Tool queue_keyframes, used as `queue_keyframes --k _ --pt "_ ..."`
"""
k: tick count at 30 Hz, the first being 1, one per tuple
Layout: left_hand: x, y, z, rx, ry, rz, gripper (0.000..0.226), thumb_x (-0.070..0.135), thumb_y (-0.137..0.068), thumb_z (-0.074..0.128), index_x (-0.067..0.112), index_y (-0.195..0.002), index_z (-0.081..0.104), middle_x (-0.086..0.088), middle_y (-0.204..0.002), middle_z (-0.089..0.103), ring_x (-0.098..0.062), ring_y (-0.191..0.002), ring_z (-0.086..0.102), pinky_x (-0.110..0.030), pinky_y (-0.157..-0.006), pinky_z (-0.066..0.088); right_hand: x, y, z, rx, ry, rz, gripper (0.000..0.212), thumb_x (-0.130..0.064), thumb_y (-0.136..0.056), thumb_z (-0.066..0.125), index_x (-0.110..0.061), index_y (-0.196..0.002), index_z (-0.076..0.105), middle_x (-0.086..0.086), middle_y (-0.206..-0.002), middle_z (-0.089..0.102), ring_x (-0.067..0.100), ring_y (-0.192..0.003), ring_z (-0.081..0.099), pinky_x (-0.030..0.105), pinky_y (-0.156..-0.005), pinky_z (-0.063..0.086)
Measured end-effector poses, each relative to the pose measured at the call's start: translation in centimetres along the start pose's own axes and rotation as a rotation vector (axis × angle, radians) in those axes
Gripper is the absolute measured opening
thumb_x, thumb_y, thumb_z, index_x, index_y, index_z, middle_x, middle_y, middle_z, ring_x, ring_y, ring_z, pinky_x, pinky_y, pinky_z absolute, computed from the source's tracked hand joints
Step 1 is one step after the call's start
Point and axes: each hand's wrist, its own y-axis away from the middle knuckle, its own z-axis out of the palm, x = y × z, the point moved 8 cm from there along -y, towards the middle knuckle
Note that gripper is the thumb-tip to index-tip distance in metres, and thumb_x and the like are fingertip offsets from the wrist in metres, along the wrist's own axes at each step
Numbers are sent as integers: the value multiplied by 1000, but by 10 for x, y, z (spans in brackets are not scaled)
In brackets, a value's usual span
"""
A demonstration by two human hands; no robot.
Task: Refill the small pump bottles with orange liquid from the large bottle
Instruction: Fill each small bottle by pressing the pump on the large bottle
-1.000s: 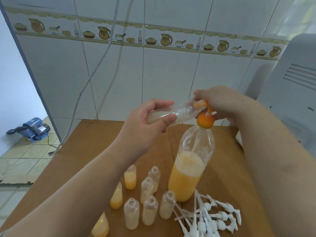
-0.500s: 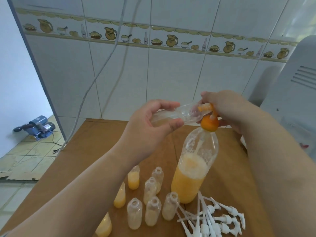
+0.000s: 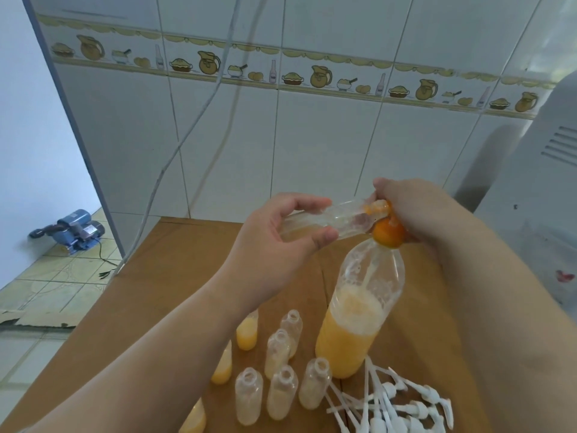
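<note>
White tiled walls with a painted jug border stand behind a brown desk (image 3: 175, 276). On it the large bottle (image 3: 359, 320) stands upright near the right edge, about half full of orange liquid, with an orange pump (image 3: 388, 232) on its neck. The left hand (image 3: 281, 239) pinches a small bottle (image 3: 327, 220) between thumb and curled fingers, holding it almost level, its long axis running left to right with the mouth set against the pump spout. The right hand (image 3: 412, 210) is closed over the pump head from behind; which fingers press I cannot tell. The next move likely turns on keeping mouth and spout aligned while the pump is pressed. Toward the near edge stand more small bottles (image 3: 281, 379), some partly filled, and white pump tops (image 3: 399, 410) lie heaped beside them.
</note>
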Motion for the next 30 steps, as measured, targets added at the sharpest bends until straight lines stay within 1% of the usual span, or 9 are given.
queue_keyframes --k 3,7,9,12,15,17,19,23,30 --pt "-5 1 5 -16 -13 -25 33 31 -75 74 33 -107 66 15 -103 66 0 -93 63 -23 -83 54 7 1 5 -35 44 24 45 -36 -101 32 -7 -99 66 16 -100 62 31 -92 59 48 -88 51" --pt "2 3 5 -28 11 -6 33 33 -73 74 34 -105 66 16 -100 67 1 -90 64 -18 -80 53 6 -2 -4 -42 21 4 43 -34 -102 29 -13 -102 66 2 -81 65 16 -78 57 33 -81 50" --pt "9 2 5 -33 13 21 33 31 -73 74 32 -105 66 16 -100 67 3 -89 64 -13 -77 51 4 -2 -11 -5 -15 -24 39 -28 -104 27 -14 -111 63 1 -84 66 13 -75 56 29 -78 45" --pt "10 1 4 -23 -2 37 34 29 -73 74 29 -107 66 13 -101 67 3 -88 64 -10 -76 49 0 -4 -6 -3 -15 -80 38 -30 -101 31 -20 -93 67 11 -102 68 26 -88 61 35 -86 47" --pt "0 1 4 -9 -13 -1 35 32 -73 74 31 -107 66 13 -102 67 2 -88 64 -13 -78 51 -3 -8 5 -11 126 -117 36 -17 -103 27 -11 -109 62 -4 -101 66 17 -92 58 25 -78 37" --pt "-4 2 5 -7 -22 -15 36 33 -73 73 32 -108 65 13 -102 66 2 -89 64 -14 -77 51 -3 -9 6 -7 131 -99 35 -16 -103 28 -9 -111 61 -2 -108 68 15 -90 57 23 -70 37" --pt "-1 3 4 -10 -18 -7 37 34 -72 73 32 -108 65 13 -103 66 1 -90 64 -15 -78 52 -2 -11 6 -79 71 -98 39 -25 -103 29 -14 -101 67 0 -97 71 13 -81 56 18 -68 39" --pt "11 1 -1 -5 -6 37 38 35 -70 72 30 -107 66 12 -103 67 -1 -90 65 -16 -79 52 1 -10 -1 -110 -76 -59 39 -38 -100 35 -23 -84 67 0 -82 68 16 -78 62 34 -77 49" --pt "-1 5 6 -19 -16 -5 36 27 -74 75 30 -108 66 15 -102 67 3 -91 63 -14 -80 51 11 -4 9 -75 -97 -11 46 -38 -101 32 -23 -84 72 -8 -66 69 12 -66 63 35 -74 52"
